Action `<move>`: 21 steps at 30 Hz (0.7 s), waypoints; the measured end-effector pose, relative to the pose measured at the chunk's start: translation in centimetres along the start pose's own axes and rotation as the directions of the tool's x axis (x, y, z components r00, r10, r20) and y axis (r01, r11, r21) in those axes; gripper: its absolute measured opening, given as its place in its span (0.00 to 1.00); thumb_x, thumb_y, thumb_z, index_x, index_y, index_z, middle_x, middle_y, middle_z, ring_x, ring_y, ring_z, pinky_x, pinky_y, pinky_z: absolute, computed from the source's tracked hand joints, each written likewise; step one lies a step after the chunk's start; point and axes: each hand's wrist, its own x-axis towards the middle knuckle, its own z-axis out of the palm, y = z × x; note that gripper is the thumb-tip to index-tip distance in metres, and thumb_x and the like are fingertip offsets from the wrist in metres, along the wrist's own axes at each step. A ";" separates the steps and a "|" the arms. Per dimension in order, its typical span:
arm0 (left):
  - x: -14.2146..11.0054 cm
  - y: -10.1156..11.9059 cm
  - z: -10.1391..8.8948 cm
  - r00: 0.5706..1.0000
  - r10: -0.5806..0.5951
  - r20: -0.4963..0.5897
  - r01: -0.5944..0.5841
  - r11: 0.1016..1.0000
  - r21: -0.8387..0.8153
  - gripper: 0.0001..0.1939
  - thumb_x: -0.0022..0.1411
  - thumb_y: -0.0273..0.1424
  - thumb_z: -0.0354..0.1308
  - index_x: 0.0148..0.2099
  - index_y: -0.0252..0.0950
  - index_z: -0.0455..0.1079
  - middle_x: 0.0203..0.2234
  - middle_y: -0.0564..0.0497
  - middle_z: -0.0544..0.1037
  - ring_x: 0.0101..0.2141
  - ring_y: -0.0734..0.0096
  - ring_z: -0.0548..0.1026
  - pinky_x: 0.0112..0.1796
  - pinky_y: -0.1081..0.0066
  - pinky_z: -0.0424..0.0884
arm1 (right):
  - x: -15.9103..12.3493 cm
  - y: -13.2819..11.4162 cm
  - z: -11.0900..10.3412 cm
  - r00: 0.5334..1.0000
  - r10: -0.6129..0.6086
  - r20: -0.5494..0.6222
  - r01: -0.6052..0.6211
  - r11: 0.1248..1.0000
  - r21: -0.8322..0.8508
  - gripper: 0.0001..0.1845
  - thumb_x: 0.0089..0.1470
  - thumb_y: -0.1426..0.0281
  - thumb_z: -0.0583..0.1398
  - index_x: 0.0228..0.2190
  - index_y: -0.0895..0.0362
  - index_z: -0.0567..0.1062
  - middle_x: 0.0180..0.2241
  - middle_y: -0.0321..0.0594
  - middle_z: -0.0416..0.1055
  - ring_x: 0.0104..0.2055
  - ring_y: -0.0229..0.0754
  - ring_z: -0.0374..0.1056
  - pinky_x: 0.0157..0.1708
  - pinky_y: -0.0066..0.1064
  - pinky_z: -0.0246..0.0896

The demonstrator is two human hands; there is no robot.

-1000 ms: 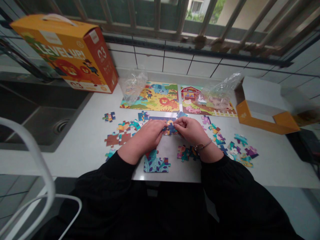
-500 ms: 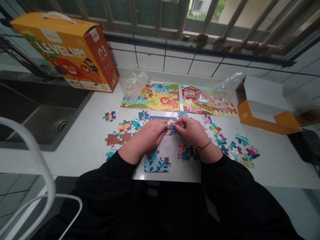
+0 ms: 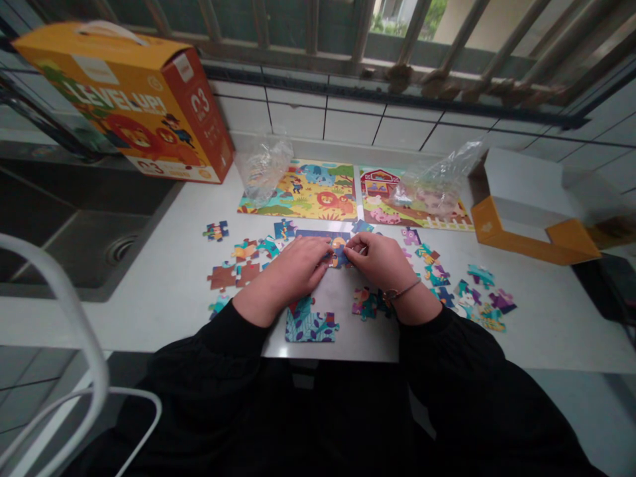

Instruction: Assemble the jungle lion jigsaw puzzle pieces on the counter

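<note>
Between my two hands a blue puzzle piece with an orange patch lies against a dark blue joined strip. My right hand is closed, its thumb and forefinger pinched at the piece's right edge. My left hand lies flat over the left part of the strip, fingers stretched out and fingertips at the piece's left side. That hand hides part of the strip. Nearer me, a joined teal leafy section rests on the counter, and a small cluster of pieces lies by my right wrist.
Loose pieces lie at left and right. Behind are a jungle picture board, a farm picture board and plastic bags. A yellow box stands beside the sink; an open box sits right.
Both hands stay at nearly the same spot over the blue piece. My right fingers have shifted very slightly. The whole view has moved a little.
</note>
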 end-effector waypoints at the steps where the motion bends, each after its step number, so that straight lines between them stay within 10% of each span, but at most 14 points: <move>1: 0.0 0.0 0.0 1.000 -0.006 -0.001 0.006 1.000 -0.003 0.18 0.73 0.29 0.59 0.62 0.36 0.73 0.62 0.36 0.79 0.63 0.47 0.76 0.65 0.46 0.72 | 0.0 0.0 0.0 1.000 -0.001 -0.004 0.001 1.000 0.001 0.01 0.61 0.70 0.69 0.35 0.53 0.83 0.32 0.37 0.83 0.33 0.43 0.76 0.36 0.33 0.63; 21: 0.0 0.3 -0.3 1.000 -0.005 0.015 0.005 1.000 -0.004 0.14 0.73 0.29 0.59 0.58 0.37 0.74 0.61 0.38 0.79 0.62 0.48 0.76 0.65 0.46 0.73 | 0.0 0.4 -0.1 1.000 -0.021 -0.007 0.021 0.999 -0.046 0.04 0.63 0.67 0.70 0.38 0.53 0.83 0.35 0.38 0.82 0.35 0.43 0.74 0.38 0.35 0.63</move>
